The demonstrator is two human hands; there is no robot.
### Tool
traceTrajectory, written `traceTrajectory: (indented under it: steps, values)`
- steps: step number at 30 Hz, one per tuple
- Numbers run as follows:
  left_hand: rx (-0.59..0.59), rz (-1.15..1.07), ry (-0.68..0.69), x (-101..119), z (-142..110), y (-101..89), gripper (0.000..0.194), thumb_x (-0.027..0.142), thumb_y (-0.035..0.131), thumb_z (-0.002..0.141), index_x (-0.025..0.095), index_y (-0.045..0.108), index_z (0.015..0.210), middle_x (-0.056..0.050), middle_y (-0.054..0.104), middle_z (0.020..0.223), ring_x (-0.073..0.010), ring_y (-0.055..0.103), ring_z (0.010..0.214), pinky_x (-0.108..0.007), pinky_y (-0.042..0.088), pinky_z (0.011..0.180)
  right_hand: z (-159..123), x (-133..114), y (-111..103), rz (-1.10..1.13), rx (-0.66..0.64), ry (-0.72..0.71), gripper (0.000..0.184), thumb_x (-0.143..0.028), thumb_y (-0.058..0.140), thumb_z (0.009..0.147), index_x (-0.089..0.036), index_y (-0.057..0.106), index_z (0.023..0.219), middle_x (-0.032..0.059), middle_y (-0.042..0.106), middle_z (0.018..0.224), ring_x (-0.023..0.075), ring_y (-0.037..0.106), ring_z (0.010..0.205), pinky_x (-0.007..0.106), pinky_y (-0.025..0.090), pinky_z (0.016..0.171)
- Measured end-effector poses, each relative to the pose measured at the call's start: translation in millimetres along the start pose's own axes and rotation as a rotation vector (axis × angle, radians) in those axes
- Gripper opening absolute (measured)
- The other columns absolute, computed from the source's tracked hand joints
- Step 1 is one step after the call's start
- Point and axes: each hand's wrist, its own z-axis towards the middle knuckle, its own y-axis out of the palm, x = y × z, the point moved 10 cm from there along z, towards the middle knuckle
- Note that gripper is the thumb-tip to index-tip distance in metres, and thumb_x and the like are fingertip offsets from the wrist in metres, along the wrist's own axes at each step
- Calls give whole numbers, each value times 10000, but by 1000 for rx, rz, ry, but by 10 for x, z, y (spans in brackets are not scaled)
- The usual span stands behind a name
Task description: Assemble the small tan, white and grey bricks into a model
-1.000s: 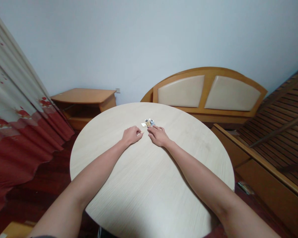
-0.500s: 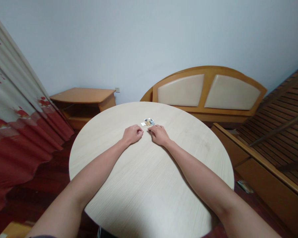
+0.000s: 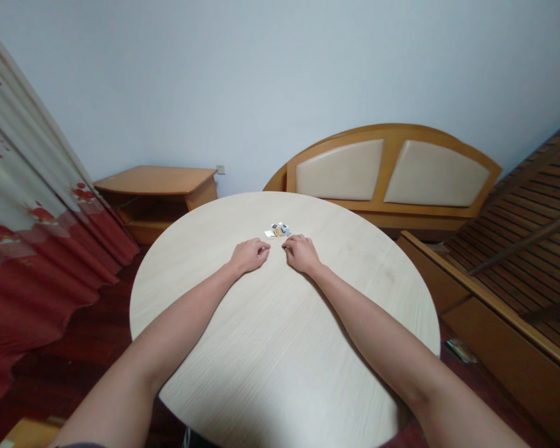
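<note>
The right hand (image 3: 301, 254) has drawn back slightly from the pile of small items (image 3: 277, 230), and its fingertips now sit just short of it. The hand is narrowly curled, empty, and resting on the table (image 3: 280, 348). The left hand (image 3: 249, 255) is likewise curled and empty, with its fingertips just beside the pile and a narrow gap between the two hands. Neither hand touches the pile. The pile lies ahead of and between the hands, near the middle of the round table. It appears to include pale and dark pieces; individual items are too small to identify. Beyond the table stand a padded wooden headboard (image 3: 387, 171) and a wooden cabinet (image 3: 156, 180). A slatted bed frame (image 3: 532, 249) lies to the right, and a red-and-white curtain (image 3: 28, 249) hangs to the left.
</note>
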Motion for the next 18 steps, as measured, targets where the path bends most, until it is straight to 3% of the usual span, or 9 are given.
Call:
traceTrajectory:
  steps: [5, 10, 18]
  values:
    - [50, -54, -20, -26, 10, -9, 327, 279, 543, 945, 213, 763, 1177, -73, 770, 1113, -235, 700, 967, -321, 534, 830, 8, 97, -13, -8, 16, 72, 234, -170, 549, 917, -198, 775, 973, 124, 717, 1128, 297, 581, 1103, 427, 420, 930]
    - [64, -74, 12, 16, 13, -10, 284, 254, 557, 938, 202, 775, 1113, -63, 777, 1100, -231, 706, 964, -328, 532, 851, 5, 119, -13, 50, 37, 50, 187, -196, 554, 924, -190, 741, 935, 116, 702, 1077, 275, 585, 1056, 406, 416, 921]
    - [142, -74, 245, 281, -53, -137, 257, 280, 609, 955, 220, 723, 1178, -58, 756, 1044, -195, 708, 919, -287, 528, 814, -3, -93, -13, 330, 162, -189, 119, -224, 534, 939, -197, 632, 1000, 104, 657, 1046, 259, 585, 1007, 395, 445, 920]
